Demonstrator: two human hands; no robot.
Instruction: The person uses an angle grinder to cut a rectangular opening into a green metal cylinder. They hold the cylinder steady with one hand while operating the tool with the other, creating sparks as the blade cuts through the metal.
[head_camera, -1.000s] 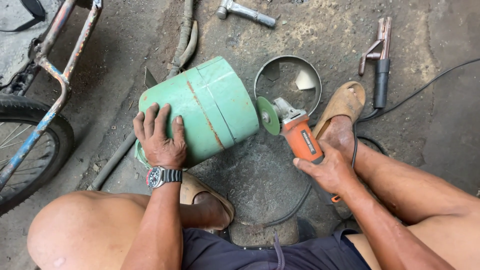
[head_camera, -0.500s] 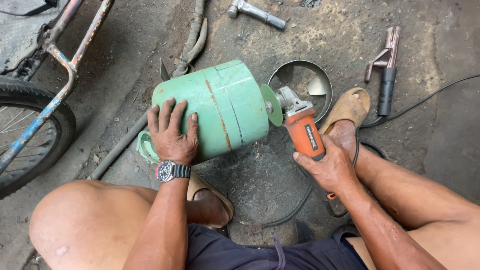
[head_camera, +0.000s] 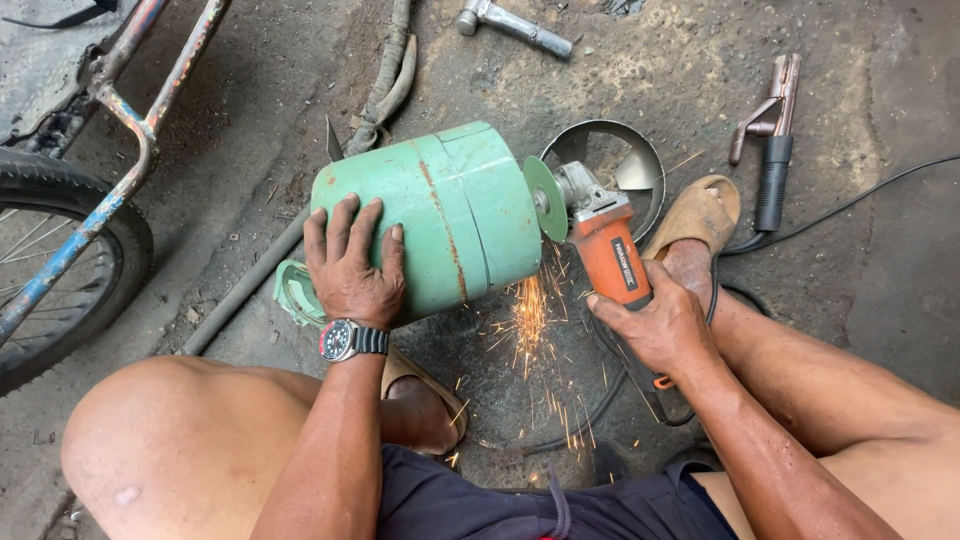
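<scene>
Grinding the green cylinder's (head_camera: 440, 215) end, I press my left hand (head_camera: 350, 265) flat on it while my right hand (head_camera: 655, 325) grips the orange angle grinder (head_camera: 600, 240) at its three o'clock; sparks fall toward six. Steady pressure seems needed next.

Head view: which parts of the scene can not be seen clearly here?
- Far end of the green metal cylinder: faces away from the camera, and the disc of the orange angle grinder covers the contact line.
- Grinder's rear handle: wrapped by the right hand.
- Cylinder surface under the left hand: covered by palm and fingers.
- Bicycle wheel: cut off by the left edge.
</scene>
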